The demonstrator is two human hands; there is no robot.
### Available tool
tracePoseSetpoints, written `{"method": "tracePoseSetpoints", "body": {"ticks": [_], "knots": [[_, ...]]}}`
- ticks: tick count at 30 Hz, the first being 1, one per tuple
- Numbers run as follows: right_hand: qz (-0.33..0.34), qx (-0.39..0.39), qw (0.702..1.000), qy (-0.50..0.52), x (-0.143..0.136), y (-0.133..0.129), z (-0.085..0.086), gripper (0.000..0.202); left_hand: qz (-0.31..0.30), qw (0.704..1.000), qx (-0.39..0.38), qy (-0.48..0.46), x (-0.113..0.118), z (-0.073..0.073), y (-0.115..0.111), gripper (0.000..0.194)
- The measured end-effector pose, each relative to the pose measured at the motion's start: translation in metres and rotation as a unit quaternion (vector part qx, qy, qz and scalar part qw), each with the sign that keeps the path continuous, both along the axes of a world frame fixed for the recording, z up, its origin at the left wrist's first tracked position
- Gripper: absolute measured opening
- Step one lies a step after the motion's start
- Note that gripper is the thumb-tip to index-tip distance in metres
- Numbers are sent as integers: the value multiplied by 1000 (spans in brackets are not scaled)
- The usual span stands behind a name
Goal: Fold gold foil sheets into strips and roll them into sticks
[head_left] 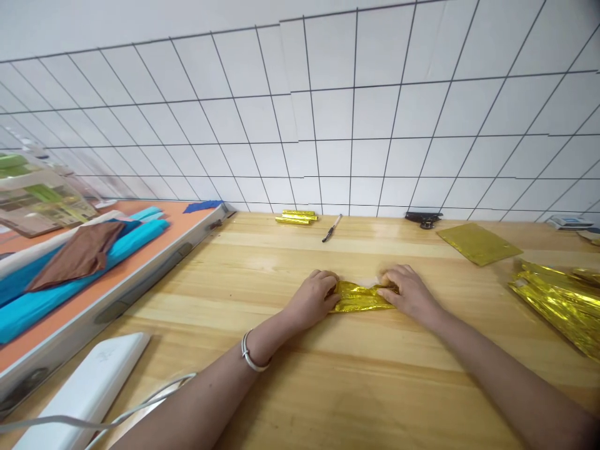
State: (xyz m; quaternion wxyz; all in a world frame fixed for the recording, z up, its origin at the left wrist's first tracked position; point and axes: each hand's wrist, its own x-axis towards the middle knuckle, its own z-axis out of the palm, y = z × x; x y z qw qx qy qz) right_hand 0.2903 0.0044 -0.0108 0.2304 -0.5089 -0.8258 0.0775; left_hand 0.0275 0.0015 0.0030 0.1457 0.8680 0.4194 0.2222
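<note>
You're pinching strip (362,297) at both ends, left grip (315,299) holding left end, right grip (407,292) holding right, probably for steadying crinkled folds evenly. Strip lying on desk (375,387) before you, long axis running left-right, roughly parallel to wall (328,115), ends pointing into your grips. Rolls (295,219), pen (331,230) lying near wall, probably leaving you room.

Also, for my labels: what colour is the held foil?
The held foil is shiny gold, clearest in the head view.
</note>
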Motion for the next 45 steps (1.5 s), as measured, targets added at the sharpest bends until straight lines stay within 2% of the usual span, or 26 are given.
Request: {"method": "tracePoseSetpoints", "body": {"ticks": [3, 6, 11, 14, 16, 18, 20, 22, 25, 28, 29, 31, 33, 35, 37, 39, 41, 43, 45], "knots": [[47, -24, 998, 19, 2, 0, 5, 13, -34, 998, -3, -58, -3, -3, 5, 12], [70, -46, 996, 35, 2, -1, 9, 15, -31, 995, 10, -96, -5, -1, 5, 9], [55, -37, 997, 39, -1, -4, 8, 14, 21, 989, -32, -142, -6, -5, 6, 5], [44, -12, 998, 52, -2, -9, 7, 14, 72, 974, -84, -200, -4, -7, 7, 5], [27, 15, 997, 77, -3, -13, 8, 13, 98, 950, -150, -256, -2, -3, 5, 7], [15, 52, 992, 111, -4, -17, 11, 11, 97, 905, -254, -326, 0, 6, 1, 11], [19, 87, 985, 149, -5, -20, 14, 9, 65, 848, -352, -391, 0, 17, -3, 16], [29, 106, 978, 179, -6, -23, 16, 8, 6, 811, -398, -430, 1, 25, -6, 21], [46, 101, 972, 209, -10, -24, 18, 8, -49, 806, -379, -451, 2, 30, -7, 27], [13, 62, 960, 272, -13, -23, 19, 9, -24, 817, -325, -476, 5, 26, -6, 25], [-9, 30, 951, 306, -14, -22, 19, 16, -15, 818, -305, -487, 5, 24, -6, 23], [-43, -58, 921, 383, -13, -20, 21, 39, -4, 818, -271, -507, 6, 20, -5, 22], [-46, -154, 881, 445, -11, -19, 22, 54, 5, 819, -246, -518, 7, 17, -3, 22], [-34, -226, 847, 480, -10, -18, 25, 54, 16, 826, -223, -517, 6, 16, -3, 22], [-16, -264, 828, 495, -10, -19, 26, 48, 14, 828, -205, -522, 6, 16, -3, 22], [-1, -260, 826, 501, -11, -20, 27, 38, -7, 816, -213, -537, 6, 18, -4, 24], [-6, -234, 835, 497, -13, -22, 27, 29, -24, 798, -245, -550, 7, 22, -6, 39], [-25, -206, 848, 488, -13, -22, 26, 24, -14, 787, -279, -551, 7, 25, -8, 55], [-39, -186, 857, 478, -13, -21, 25, 22, 13, 779, -298, -551, 7, 27, -9, 59]]}}
